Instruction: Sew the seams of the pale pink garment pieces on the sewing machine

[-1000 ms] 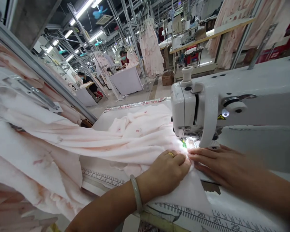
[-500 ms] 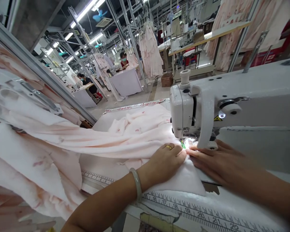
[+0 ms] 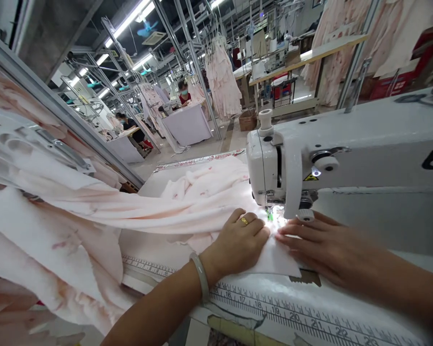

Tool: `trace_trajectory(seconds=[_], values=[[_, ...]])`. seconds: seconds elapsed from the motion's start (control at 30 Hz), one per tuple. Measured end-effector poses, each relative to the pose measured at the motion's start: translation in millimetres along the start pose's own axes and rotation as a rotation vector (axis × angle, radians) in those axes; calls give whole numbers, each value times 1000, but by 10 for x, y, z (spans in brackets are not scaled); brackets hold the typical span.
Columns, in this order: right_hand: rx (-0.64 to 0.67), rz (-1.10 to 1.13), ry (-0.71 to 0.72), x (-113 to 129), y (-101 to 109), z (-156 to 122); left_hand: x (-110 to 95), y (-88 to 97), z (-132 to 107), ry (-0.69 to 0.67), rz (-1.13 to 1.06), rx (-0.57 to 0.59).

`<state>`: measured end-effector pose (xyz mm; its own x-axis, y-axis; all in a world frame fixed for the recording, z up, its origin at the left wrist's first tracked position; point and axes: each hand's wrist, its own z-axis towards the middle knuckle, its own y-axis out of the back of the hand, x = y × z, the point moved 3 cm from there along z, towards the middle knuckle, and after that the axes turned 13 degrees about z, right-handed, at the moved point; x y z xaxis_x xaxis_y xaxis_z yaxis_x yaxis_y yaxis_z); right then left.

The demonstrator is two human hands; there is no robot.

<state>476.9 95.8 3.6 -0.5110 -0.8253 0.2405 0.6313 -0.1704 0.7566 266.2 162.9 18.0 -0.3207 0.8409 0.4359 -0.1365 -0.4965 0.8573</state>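
A pale pink fabric piece (image 3: 202, 214) runs across the table and under the needle area of a white sewing machine (image 3: 265, 166). Just left of the lit presser foot (image 3: 270, 215), my left hand (image 3: 240, 242) has its fingers curled and closed on the cloth. It wears a ring, with a pale bangle at the wrist. My right hand (image 3: 321, 245) lies flat to the right of the foot, fingers stretched out, their tips on the fabric's edge. The cloth's near corner lies between my hands, and my fingertips partly cover the stitching spot.
A printed ruler strip (image 3: 260, 307) follows the table's front edge. More pink fabric (image 3: 46, 240) hangs over a white rack at left. Metal poles, hanging pink garments (image 3: 222, 79), a brown box (image 3: 248, 120) and two people at machines are farther back.
The near corner of the cloth has drawn in toward the needle. My left knuckles sit higher and more bent. The machine appears slightly farther left as the view shifts.
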Motion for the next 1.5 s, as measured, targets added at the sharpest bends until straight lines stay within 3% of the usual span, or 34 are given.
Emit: trace_trajectory(seconds=[0.1,0.23,0.37,0.57,0.67,0.77,0.9,1.03,1.17,1.33,1.5], values=[[33,84,113,149,-27,53,73,82,-27,36,-67,44],[38,207,88,301,-40,111,124,270,0,90,-37,116],[69,273,83,386,-75,93,-43,383,66,82,25,131],[266,383,-43,446,-133,70,-335,184,136,81,-59,261],[309,362,-80,429,-122,72,-303,126,164,93,-77,294],[253,239,-23,368,-92,63,-215,114,151,124,-94,315],[149,117,67,324,-57,54,-143,135,-1,194,-95,230],[115,140,81,356,-60,63,-91,192,-192,305,-11,115],[131,166,84,369,-94,54,-120,292,-172,232,0,-32],[279,331,-64,355,-110,67,-227,180,-8,61,-26,70],[316,389,-133,367,-62,88,-155,13,66,18,-129,76]])
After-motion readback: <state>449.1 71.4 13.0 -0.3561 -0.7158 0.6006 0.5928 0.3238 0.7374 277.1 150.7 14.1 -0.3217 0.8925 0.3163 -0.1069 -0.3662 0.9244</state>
